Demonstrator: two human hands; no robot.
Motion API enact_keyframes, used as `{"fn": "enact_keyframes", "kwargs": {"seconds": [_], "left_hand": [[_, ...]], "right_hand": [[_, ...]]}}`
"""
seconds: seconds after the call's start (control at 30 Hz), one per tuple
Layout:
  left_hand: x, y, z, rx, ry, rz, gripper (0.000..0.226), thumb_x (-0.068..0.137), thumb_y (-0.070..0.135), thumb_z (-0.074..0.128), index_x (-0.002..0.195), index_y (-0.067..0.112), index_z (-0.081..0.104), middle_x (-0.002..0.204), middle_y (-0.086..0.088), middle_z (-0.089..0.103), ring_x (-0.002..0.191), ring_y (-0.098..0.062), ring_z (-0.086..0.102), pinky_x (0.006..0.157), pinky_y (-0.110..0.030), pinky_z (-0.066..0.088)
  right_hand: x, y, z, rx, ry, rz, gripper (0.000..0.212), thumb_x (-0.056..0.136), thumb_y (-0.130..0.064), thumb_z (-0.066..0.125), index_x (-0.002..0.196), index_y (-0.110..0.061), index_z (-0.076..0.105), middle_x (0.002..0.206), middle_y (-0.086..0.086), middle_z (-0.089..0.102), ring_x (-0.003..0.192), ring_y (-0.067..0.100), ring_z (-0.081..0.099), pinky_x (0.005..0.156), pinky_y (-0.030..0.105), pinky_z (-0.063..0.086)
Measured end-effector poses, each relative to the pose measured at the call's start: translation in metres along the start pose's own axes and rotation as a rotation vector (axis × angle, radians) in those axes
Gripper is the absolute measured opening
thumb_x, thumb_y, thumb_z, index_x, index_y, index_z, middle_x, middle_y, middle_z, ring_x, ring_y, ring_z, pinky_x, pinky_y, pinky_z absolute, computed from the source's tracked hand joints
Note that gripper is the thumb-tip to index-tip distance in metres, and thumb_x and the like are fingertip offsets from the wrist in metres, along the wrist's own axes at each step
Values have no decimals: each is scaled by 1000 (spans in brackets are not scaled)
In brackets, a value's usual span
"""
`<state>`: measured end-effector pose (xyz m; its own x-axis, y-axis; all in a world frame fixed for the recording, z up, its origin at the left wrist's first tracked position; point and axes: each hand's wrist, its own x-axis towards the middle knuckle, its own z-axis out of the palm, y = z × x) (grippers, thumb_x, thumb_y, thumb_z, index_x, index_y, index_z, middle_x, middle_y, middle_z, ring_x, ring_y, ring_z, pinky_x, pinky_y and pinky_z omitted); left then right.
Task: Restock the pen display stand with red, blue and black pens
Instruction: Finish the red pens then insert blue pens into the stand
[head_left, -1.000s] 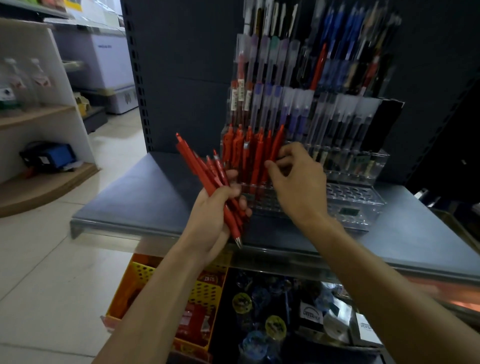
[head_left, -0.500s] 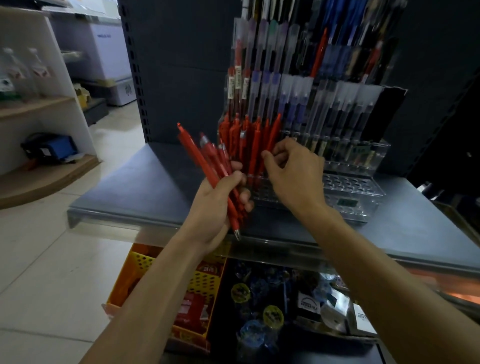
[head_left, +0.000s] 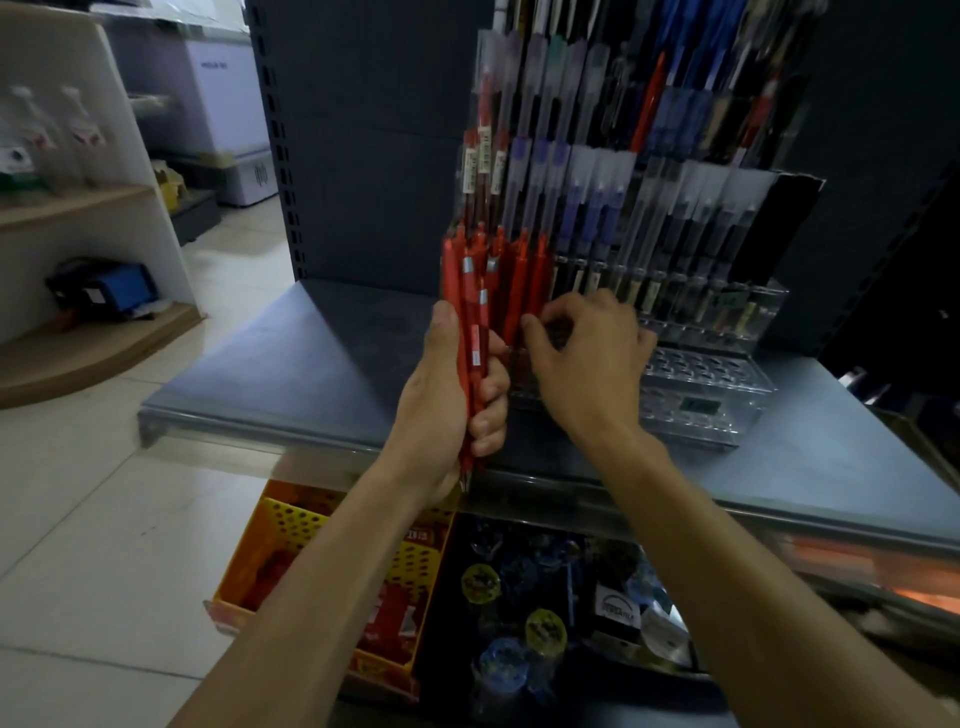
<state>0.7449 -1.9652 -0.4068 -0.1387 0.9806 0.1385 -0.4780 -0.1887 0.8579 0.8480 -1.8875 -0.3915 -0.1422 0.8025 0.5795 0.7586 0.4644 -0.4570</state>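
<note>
Grey shop shelf (head_left: 311, 364) ahead: gripping upright red pens (head_left: 470, 332) in the left hand (head_left: 441, 405) over its front edge, seemingly pinching one with the right hand (head_left: 587, 364) at the left end of the pen display stand (head_left: 701, 395). Red restock under way; next, seat it straight in a free hole.

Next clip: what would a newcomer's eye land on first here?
The bundle of red pens gripped upright in the left hand, centre frame, stands out first. Just right of it, the right hand reaches with curled fingers to the standing red pens at the left end of the clear display stand on the grey shelf.
</note>
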Motion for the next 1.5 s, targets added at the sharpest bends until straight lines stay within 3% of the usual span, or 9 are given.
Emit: {"fn": "enact_keyframes", "kwargs": {"seconds": [0.27,0.33,0.43,0.63,0.83,0.93,1.03,1.17,1.5], "left_hand": [[-3,-2,4,289,16,63,31,102,38,38,109,9,45,71,2,43,49,-9,39,42,-22,35],[-3,-5,6,436,41,113,28,101,38,41,117,16,46,75,3,48,55,-11,48,47,-23,42],[-6,-14,5,703,115,272,25,98,40,48,120,31,42,103,8,61,89,-10,66,76,-30,56],[-8,-20,1,907,205,439,26,97,33,53,116,32,36,111,2,65,89,-6,68,75,-32,59],[-10,-10,4,746,175,418,16,97,35,49,112,28,48,92,2,68,76,-6,66,65,-21,54],[-11,-9,3,619,196,429,25,93,24,35,105,15,55,74,-14,56,62,-27,49,54,-36,42],[-7,-10,1,595,263,375,22,100,17,32,93,27,50,64,-3,43,55,-18,37,48,-31,33],[-1,-8,-4,502,276,333,19,99,19,35,88,30,46,66,1,44,56,-17,39,48,-32,33],[9,-3,-1,230,202,299,18,101,4,31,105,9,47,76,-3,54,56,-13,50,52,-27,46]], "right_hand": [[-4,-7,-17,94,-42,121,23,94,-39,55,112,-27,61,115,-2,56,115,19,48,101,41,29],[-14,-11,-21,408,9,132,13,97,-37,52,95,-27,60,93,-10,59,91,4,56,89,32,44],[-26,-17,-31,699,-197,58,28,100,-35,48,81,-18,62,70,-8,61,61,0,55,60,19,46],[-34,-19,-30,667,-265,-15,17,92,-29,64,99,-14,68,85,-3,71,77,4,68,73,22,57],[-26,-17,-38,829,-382,64,16,96,-21,58,101,-9,68,86,4,74,74,13,71,66,30,61],[-17,-17,-46,905,-288,151,14,98,-22,54,97,-11,63,75,5,69,55,14,65,53,24,57],[-2,-13,-53,892,-137,151,12,99,-23,52,95,-15,60,76,6,66,53,15,65,52,23,56],[17,-9,-56,792,35,128,15,101,-28,48,90,-22,54,73,4,64,59,19,68,58,28,56],[24,-12,-23,185,-11,-5,24,99,-40,51,84,-20,52,66,-7,57,58,11,58,55,28,46]]}}
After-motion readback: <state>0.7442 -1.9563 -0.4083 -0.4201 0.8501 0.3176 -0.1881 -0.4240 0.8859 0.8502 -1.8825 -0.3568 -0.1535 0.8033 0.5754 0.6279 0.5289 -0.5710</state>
